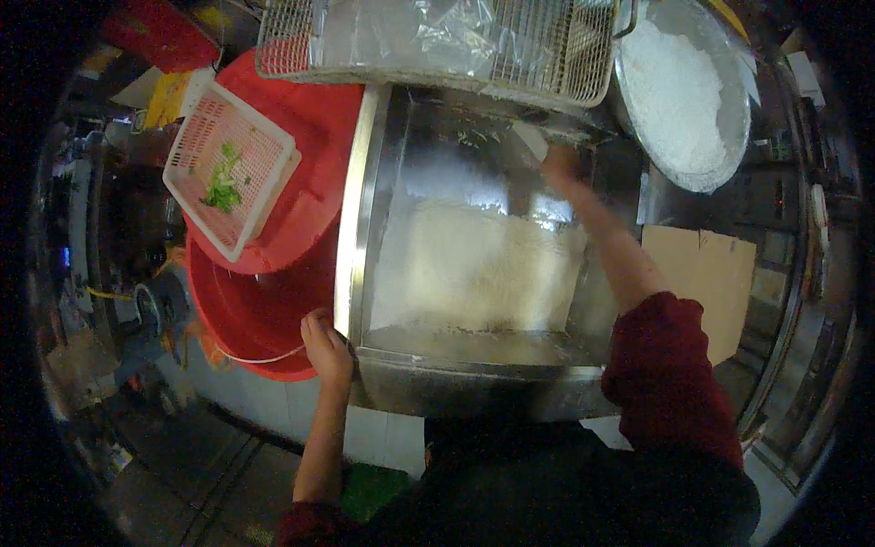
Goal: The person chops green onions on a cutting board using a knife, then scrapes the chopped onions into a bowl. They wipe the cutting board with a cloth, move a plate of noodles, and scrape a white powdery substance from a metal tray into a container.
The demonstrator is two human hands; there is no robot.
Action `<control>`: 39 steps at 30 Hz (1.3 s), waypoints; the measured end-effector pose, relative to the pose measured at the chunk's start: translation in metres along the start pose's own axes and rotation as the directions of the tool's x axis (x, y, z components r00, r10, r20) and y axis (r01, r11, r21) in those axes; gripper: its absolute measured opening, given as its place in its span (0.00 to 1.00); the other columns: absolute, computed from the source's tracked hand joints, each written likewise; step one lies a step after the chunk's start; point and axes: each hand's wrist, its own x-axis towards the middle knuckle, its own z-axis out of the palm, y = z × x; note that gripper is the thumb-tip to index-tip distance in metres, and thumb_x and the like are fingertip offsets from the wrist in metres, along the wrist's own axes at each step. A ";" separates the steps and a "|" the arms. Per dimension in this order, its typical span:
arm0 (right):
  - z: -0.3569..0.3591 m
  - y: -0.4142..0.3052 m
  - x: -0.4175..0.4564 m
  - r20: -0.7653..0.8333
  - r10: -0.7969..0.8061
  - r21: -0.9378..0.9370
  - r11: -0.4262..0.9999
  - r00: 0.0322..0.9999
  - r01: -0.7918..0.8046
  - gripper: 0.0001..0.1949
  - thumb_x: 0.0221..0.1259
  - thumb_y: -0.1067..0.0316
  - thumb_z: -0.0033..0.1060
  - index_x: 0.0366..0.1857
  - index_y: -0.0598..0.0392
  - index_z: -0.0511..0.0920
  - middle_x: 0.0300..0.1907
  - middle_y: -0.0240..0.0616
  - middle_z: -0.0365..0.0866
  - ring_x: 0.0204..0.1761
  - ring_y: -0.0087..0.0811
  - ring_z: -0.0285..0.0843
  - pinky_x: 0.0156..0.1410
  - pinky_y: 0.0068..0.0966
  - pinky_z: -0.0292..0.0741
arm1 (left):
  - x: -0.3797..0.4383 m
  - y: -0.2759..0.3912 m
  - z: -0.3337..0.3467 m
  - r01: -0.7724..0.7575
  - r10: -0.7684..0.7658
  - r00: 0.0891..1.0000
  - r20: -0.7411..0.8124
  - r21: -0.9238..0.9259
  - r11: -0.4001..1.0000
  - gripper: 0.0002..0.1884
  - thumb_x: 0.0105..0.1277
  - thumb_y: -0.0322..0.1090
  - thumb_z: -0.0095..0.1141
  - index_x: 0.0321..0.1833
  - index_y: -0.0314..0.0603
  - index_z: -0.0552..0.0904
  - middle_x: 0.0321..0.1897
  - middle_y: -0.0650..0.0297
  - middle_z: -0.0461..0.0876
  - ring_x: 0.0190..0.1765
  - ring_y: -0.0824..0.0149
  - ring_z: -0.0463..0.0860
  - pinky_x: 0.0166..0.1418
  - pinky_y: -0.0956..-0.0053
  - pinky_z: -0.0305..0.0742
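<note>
My right hand (564, 167) grips a flat, pale scraper-like tool (530, 141) at the far right inside a stainless steel basin (478, 355). The tool is blurred, so its exact kind is unclear. Pale beige material, whose nature I cannot tell, covers much of the basin floor (492, 273); the back part is darker, with small bits scattered on it. At the basin's front left corner is my left hand (325, 345), fingers curled beside the rim. The thin white handle of a red plastic bucket (273, 308) reaches this hand; whether the fingers hold it cannot be told.
A wire fryer basket (574, 55) with clear plastic bags (437, 31) spans the back edge. To its right stands a metal bowl of white powder (677, 102). A white plastic basket (232, 171) with green leaves rests on a red lid-like piece (307, 225). Cardboard (697, 287) lies at right.
</note>
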 end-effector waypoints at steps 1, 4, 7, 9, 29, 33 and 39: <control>-0.012 -0.009 0.006 0.057 -0.019 -0.053 0.998 0.998 0.022 0.20 0.45 0.68 0.57 0.48 0.48 0.77 0.36 0.47 0.81 0.39 0.46 0.81 0.42 0.38 0.78 | -0.006 -0.005 0.001 0.021 -0.021 1.000 -0.001 0.005 1.000 0.14 0.55 0.21 0.41 0.45 0.33 0.72 0.42 0.49 0.72 0.47 0.46 0.70 0.53 0.59 0.66; -0.029 -0.038 -0.059 0.171 -0.082 0.082 0.994 0.982 0.069 0.21 0.49 0.69 0.55 0.52 0.45 0.75 0.39 0.49 0.80 0.40 0.47 0.81 0.45 0.42 0.76 | -0.012 -0.005 0.001 0.053 -0.053 0.999 -0.008 0.020 0.998 0.14 0.55 0.21 0.41 0.45 0.33 0.72 0.42 0.49 0.72 0.48 0.46 0.70 0.53 0.59 0.66; -0.030 -0.030 -0.061 0.109 -0.110 0.053 0.993 0.988 0.105 0.18 0.52 0.71 0.52 0.50 0.48 0.75 0.39 0.51 0.80 0.39 0.48 0.81 0.45 0.42 0.76 | -0.010 -0.005 0.002 0.002 -0.002 1.000 0.005 0.035 0.999 0.14 0.56 0.21 0.41 0.46 0.34 0.72 0.43 0.49 0.72 0.49 0.47 0.70 0.54 0.59 0.65; -0.034 -0.025 -0.035 0.012 -0.091 0.068 0.994 0.996 0.090 0.17 0.53 0.72 0.51 0.49 0.49 0.75 0.39 0.52 0.80 0.39 0.48 0.80 0.45 0.42 0.76 | -0.006 -0.003 -0.001 -0.003 0.002 1.000 0.011 0.048 0.999 0.14 0.55 0.21 0.42 0.46 0.34 0.72 0.42 0.49 0.72 0.49 0.47 0.70 0.54 0.59 0.65; 0.037 0.043 0.011 -0.184 -0.035 0.373 0.922 0.982 0.103 0.19 0.53 0.67 0.51 0.51 0.50 0.75 0.34 0.51 0.79 0.34 0.45 0.80 0.43 0.40 0.76 | 0.004 0.002 -0.003 -0.008 0.007 0.999 0.044 0.012 1.000 0.15 0.55 0.21 0.42 0.47 0.33 0.71 0.42 0.47 0.71 0.48 0.44 0.70 0.52 0.56 0.66; -0.027 -0.023 -0.054 -0.047 -0.191 0.091 0.977 0.981 0.194 0.14 0.53 0.69 0.50 0.44 0.53 0.77 0.29 0.48 0.81 0.32 0.46 0.81 0.37 0.40 0.77 | -0.012 0.006 -0.004 0.044 -0.044 0.999 0.002 0.051 0.998 0.14 0.55 0.21 0.42 0.46 0.32 0.71 0.41 0.47 0.71 0.48 0.44 0.69 0.52 0.57 0.66; -0.061 -0.031 -0.058 -0.025 -0.092 0.203 0.975 0.995 0.095 0.18 0.51 0.72 0.51 0.49 0.52 0.75 0.29 0.48 0.81 0.33 0.47 0.81 0.40 0.40 0.78 | -0.010 0.003 -0.003 0.044 -0.044 0.999 0.027 0.004 0.999 0.16 0.56 0.22 0.41 0.48 0.32 0.71 0.41 0.47 0.72 0.48 0.47 0.71 0.56 0.59 0.65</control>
